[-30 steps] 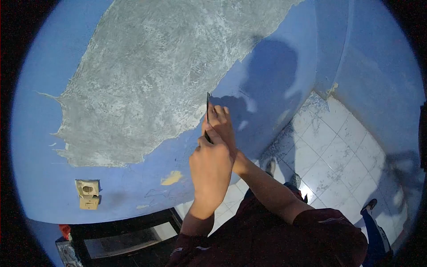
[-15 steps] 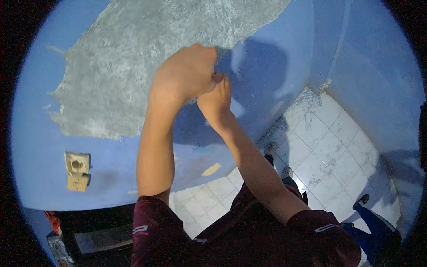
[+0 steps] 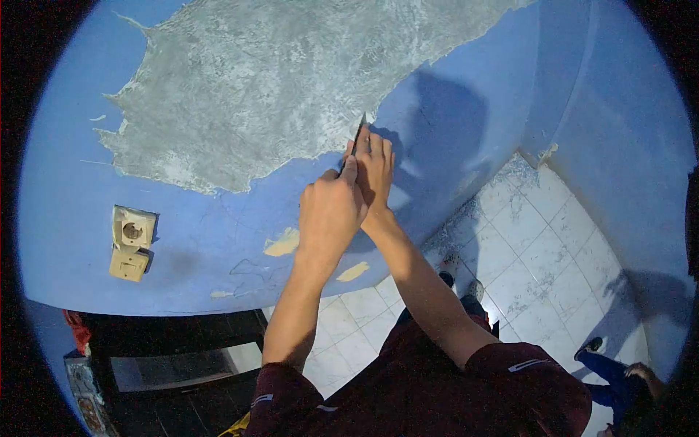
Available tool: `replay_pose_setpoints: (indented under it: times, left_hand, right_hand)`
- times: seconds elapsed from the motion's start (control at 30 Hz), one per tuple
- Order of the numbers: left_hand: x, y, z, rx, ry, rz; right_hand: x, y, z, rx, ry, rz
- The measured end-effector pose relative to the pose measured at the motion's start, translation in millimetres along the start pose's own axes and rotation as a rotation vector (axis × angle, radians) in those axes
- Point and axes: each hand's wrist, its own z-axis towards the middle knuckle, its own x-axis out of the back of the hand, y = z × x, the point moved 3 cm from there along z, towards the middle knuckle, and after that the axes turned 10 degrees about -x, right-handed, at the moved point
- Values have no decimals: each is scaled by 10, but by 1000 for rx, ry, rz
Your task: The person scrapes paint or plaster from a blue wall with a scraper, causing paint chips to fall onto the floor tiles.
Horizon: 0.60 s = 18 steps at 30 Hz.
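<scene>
My left hand (image 3: 331, 211) is closed around a knife (image 3: 360, 131), its thumb along the tool and the narrow dark blade pointing up. My right hand (image 3: 375, 171) lies close beside the blade, fingers stretched upward toward the wall. The blade tip is at the lower edge of a bare grey patch (image 3: 240, 95), where the blue paint ends in a ragged line. Blue painted wall (image 3: 451, 146) surrounds the patch, with my shadow falling on it to the right.
A wall socket and switch (image 3: 131, 244) hang at the left, the socket's cover damaged. Dark furniture (image 3: 175, 328) stands below them. White floor tiles (image 3: 539, 247) bear scattered debris. At lower right, another person's leg (image 3: 608, 360) and hand show.
Both hands have moved lower along the wall, and the left hand has turned so the knife blade now shows. My right hand's fingers have straightened from a curled pose. The view has shifted.
</scene>
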Motion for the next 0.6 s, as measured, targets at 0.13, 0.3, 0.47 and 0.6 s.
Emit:
replay_pose_setpoints:
  times: [0.13, 0.3, 0.47, 0.6]
  left_hand:
    - [-23, -58, -8, -22, -6, -17]
    - [-89, -183, -32, -91, 83, -139]
    - [-173, -142, -18, -76, 63, -153]
    - [-271, -48, -58, -43, 29, -133]
  right_hand:
    - [-10, 4, -2, 25, 17, 9]
    - [-12, 35, 49, 65, 72, 15]
    - [-101, 185, 61, 113, 79, -41]
    - [12, 201, 97, 126, 10, 48]
